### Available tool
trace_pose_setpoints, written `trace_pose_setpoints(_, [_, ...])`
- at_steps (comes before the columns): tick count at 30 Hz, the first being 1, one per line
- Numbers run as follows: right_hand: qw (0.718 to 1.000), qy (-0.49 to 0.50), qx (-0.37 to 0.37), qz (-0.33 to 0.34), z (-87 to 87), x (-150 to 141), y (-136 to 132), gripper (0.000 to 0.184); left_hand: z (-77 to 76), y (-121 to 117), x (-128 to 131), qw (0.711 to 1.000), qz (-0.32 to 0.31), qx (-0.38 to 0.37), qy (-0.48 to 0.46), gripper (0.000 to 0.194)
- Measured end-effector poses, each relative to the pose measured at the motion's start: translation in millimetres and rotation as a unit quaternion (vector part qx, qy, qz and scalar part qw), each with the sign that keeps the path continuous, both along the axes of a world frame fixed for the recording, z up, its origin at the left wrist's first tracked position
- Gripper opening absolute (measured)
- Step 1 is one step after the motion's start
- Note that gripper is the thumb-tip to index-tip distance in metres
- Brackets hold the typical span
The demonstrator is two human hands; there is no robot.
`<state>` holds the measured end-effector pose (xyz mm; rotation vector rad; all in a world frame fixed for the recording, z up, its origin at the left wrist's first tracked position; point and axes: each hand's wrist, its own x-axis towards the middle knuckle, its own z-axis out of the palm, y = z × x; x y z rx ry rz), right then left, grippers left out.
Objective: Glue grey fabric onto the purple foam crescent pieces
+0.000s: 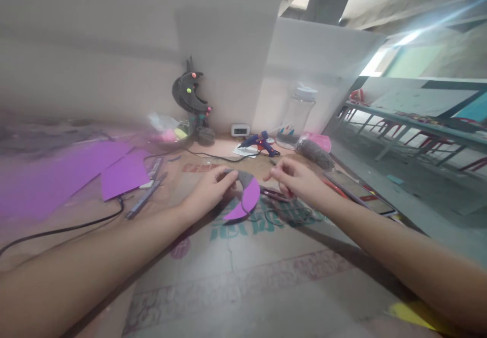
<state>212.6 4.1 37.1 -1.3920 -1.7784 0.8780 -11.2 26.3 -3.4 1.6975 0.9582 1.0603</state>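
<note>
My left hand (218,188) pinches the upper end of a purple crescent-shaped cutout (251,198). Grey material covers the crescent's top part, and a thin grey strand hangs down across its purple face. To the right, my right hand (291,178) is closed, with fingers bent together, apart from the crescent. A small dark tip shows by its fingers, but I cannot make out what it belongs to. Below that hand lies a dark, slender, shiny object (274,194), partly hidden. A blue hot glue gun (262,144) rests behind both hands.
Purple sheets (124,173) and a pen (144,198) lie at left, near a black cable (95,221). Behind stand a dark crescent ornament (186,92), a small digital clock (240,130) and a clear jar (299,112). A grey fuzzy bundle (314,154) and phone (361,193) are at right.
</note>
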Motion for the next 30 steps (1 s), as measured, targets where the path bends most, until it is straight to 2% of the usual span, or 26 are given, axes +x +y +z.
trace_pose_setpoints(3, [0.988,0.046,-0.137,0.047,-8.4,-10.0,-26.2,0.035,-3.2,2.3,-1.5,1.0,0.015,0.012,0.0,0.03])
trace_pose_setpoints(6, [0.968,0.134,-0.205,0.059,-18.9,-19.2,-32.4,0.034,-3.6,2.2,-2.4,1.0,0.02,0.016,0.006,0.03])
trace_pose_setpoints(8, [0.962,0.156,-0.209,0.084,-24.3,-25.0,-30.8,0.034,-2.7,0.6,-2.4,0.999,0.017,0.026,0.012,0.03])
trace_pose_setpoints(10, [0.964,0.145,-0.195,0.108,-27.3,-29.3,-29.4,0.026,-1.8,-1.7,-2.1,0.999,0.007,0.038,0.021,0.029])
trace_pose_setpoints(17, [0.975,0.1,-0.168,0.102,-28.0,-29.7,-33.9,0.021,-2.1,-6.6,-0.9,0.998,-0.048,-0.009,0.043,0.028])
trace_pose_setpoints(21, [0.979,0.074,-0.162,0.105,-26.7,-27.0,-33.4,0.024,0.2,-7.9,-0.1,0.998,-0.031,-0.018,0.043,0.027])
trace_pose_setpoints(25, [0.98,-0.039,-0.163,0.103,-14.0,-22.8,-34.2,0.034,1.1,-7.6,-0.2,0.999,0.014,-0.01,0.039,0.025])
trace_pose_setpoints(30, [0.967,-0.059,-0.189,0.158,-4.4,-15.9,-36.9,0.025,0.6,-6.1,-0.5,0.999,0.037,0.006,0.039,0.025])
